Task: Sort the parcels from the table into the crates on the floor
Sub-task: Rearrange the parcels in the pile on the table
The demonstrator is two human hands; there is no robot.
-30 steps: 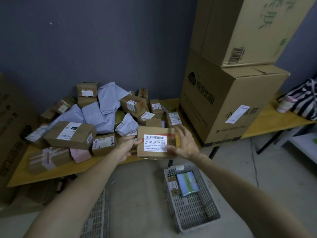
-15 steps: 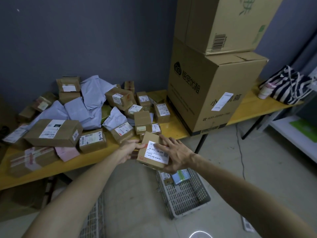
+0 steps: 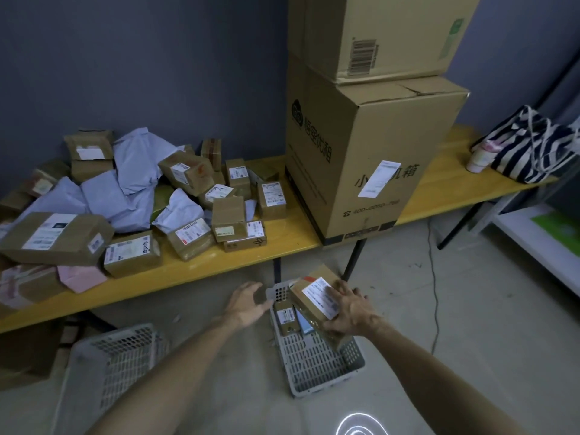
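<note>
Right hand (image 3: 353,310) grips a parcel (image 3: 317,298) above a grey crate (image 3: 317,368) on concrete floor (image 3: 455,324); left hand (image 3: 246,304) spread beside the yellow table (image 3: 251,255).

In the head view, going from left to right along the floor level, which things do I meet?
Left crate → left hand → small parcel in the right crate → labelled parcel → right hand.

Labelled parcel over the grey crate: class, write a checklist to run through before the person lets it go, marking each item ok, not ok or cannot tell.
1. Right hand holds the labelled parcel: ok.
2. Parcel is above the grey crate: ok.
3. Left hand is off the parcel: ok.
4. Crate has free floor space: ok.
5. Small box and blue packet lie clear of the drop: cannot tell.
6. Label matches this crate: cannot tell.
</note>
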